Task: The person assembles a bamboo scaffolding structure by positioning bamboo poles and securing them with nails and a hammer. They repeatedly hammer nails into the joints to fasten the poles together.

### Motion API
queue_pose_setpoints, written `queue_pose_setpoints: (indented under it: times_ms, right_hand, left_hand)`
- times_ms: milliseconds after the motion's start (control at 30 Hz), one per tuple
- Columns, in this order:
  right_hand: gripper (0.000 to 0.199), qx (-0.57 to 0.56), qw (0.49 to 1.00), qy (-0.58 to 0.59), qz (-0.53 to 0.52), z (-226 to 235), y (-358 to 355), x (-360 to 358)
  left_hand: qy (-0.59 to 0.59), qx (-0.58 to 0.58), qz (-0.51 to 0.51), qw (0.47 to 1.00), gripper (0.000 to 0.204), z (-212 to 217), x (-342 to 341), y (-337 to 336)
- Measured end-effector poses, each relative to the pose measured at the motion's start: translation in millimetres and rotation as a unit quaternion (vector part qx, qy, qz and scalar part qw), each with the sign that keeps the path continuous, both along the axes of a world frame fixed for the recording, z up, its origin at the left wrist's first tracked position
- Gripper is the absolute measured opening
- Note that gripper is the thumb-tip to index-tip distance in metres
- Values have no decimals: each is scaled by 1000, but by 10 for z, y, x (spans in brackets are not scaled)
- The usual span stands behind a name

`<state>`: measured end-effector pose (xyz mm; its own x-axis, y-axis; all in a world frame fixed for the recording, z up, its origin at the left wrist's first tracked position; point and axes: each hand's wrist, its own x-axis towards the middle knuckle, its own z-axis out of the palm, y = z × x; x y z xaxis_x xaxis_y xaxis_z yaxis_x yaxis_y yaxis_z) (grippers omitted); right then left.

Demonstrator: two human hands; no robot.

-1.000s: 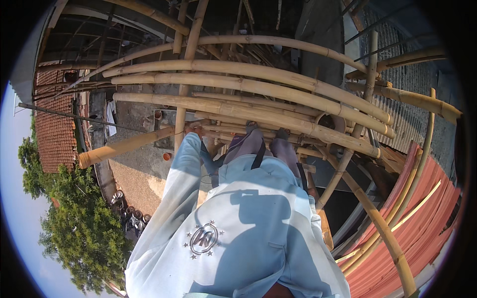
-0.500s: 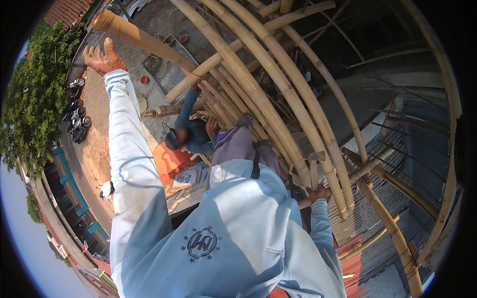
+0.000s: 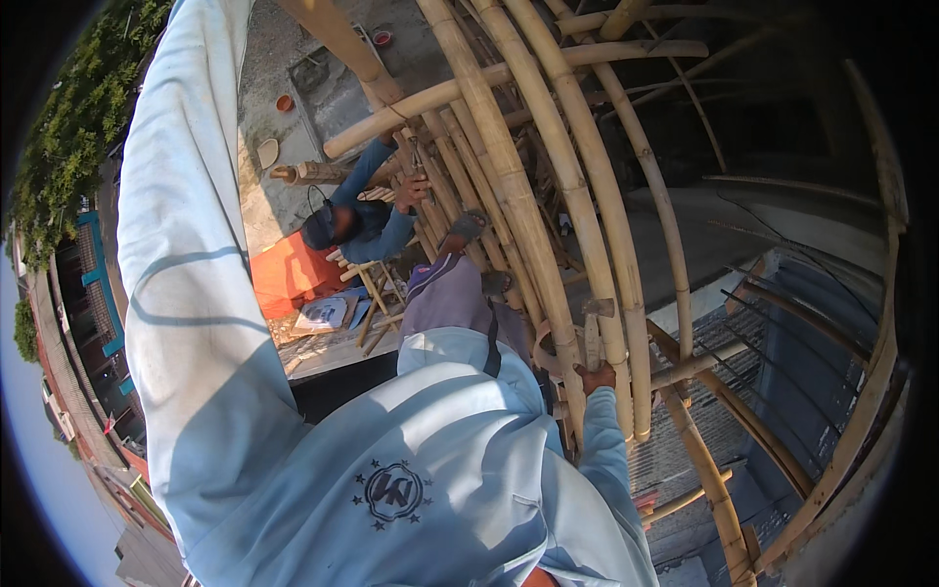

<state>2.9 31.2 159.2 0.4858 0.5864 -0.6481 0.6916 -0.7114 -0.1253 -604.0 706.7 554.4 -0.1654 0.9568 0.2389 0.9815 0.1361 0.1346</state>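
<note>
My right hand (image 3: 595, 379) is closed round the wooden handle of a hammer (image 3: 593, 338), its head upward, next to long bamboo poles (image 3: 570, 196). My left arm (image 3: 191, 196) stretches up past the top left of the view, so the left hand is hidden. Near where that arm leads, a thick bamboo post (image 3: 337, 39) rises at the top. A crosswise bamboo pole (image 3: 421, 117) passes in front of it. My feet (image 3: 468, 230) rest on bamboo among the poles.
Below, a co-worker (image 3: 362, 225) in a dark cap reaches one hand (image 3: 411, 191) toward the bamboo. An orange sheet (image 3: 291, 279) and a sack (image 3: 326, 313) lie beside the co-worker. A corrugated roof (image 3: 675, 445) and further bamboo (image 3: 714, 479) lie to the right.
My left hand has gone out of view past the top edge, its arm now nearer. The view has shifted. The co-worker's arm has moved up toward the bamboo. My right hand still holds the hammer.
</note>
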Motion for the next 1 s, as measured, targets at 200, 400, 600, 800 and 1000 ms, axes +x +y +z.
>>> queue_pose_setpoints:
  times_ms: [200,400,600,800,1000]
  right_hand:
    - [82,-33,998,51,-29,-184,-143,-210]
    - [76,24,999,6,-26,-255,-98,-396]
    - [84,11,996,3,-85,-139,16,-528]
    - [84,87,956,31,-279,-124,-74,-946]
    - [88,150,932,37,-329,-159,-129,-1340]
  left_hand:
    - [103,63,40,992,47,-83,145,-62]
    - [159,-52,9,986,55,-98,-39,219]
    - [171,-184,19,968,50,-83,-206,726]
    - [86,-117,68,987,41,-101,-40,400]
    - [79,-91,75,990,43,39,217,141]
